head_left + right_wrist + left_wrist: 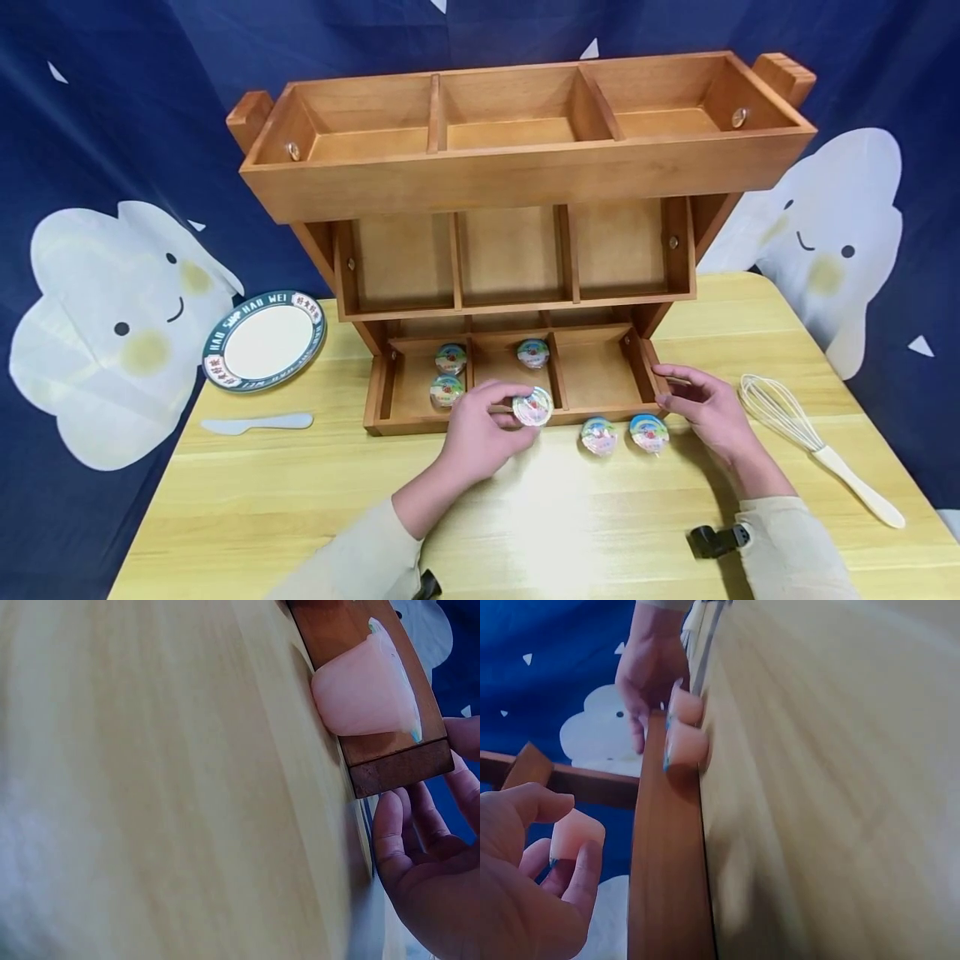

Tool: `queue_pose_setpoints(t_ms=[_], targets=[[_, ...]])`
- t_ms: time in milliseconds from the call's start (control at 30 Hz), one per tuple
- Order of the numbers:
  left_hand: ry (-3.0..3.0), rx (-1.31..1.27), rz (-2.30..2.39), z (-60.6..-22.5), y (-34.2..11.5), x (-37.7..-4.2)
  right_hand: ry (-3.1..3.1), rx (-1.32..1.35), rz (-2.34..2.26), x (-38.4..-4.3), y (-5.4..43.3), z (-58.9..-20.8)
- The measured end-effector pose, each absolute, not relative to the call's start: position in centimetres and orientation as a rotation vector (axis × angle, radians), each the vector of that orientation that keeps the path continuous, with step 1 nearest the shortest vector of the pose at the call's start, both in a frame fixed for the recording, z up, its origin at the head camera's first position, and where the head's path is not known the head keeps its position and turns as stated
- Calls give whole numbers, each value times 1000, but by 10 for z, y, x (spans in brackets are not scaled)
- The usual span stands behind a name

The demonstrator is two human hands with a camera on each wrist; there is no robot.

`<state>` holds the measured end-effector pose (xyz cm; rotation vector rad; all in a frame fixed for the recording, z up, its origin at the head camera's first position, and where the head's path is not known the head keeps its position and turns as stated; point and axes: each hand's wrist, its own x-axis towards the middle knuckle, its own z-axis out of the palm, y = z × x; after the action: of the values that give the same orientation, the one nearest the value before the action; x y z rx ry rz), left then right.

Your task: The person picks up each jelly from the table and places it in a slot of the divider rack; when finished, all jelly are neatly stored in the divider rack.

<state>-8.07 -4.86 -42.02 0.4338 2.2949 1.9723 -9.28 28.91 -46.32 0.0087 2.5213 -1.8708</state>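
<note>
My left hand (483,429) pinches a small pink cup with a printed foil lid (533,407), probably jelly or pudding, above the front edge of the bottom wooden tray (420,425). In the left wrist view the held cup (577,836) sits between thumb and fingers. My right hand (705,408) grips the tray's right front corner, fingers at its end wall. Two similar cups stand in the tray's left compartment, an upper one (451,358) and a lower one (446,390). A third (533,353) is in the middle compartment. Two more, a left cup (599,436) and a right cup (648,433), stand before the tray.
Above the bottom tray rise a tilted middle tray (517,312) and a top tray (525,179), each with three compartments. A plate with a green rim (318,321) and a white knife (258,423) lie left. A whisk (825,454) lies right on the wooden table (337,500).
</note>
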Motion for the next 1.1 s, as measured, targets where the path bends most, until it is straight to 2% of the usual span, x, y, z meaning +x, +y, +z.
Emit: queue_pose_setpoints(t_ms=[467, 1100], targets=[[2507, 346, 1717, -431, -39, -121, 2521, -2, -1881, -92, 288, -464], [2503, 162, 1402, -439, -29, -145, 2527, 7, -1874, -93, 289, -464]])
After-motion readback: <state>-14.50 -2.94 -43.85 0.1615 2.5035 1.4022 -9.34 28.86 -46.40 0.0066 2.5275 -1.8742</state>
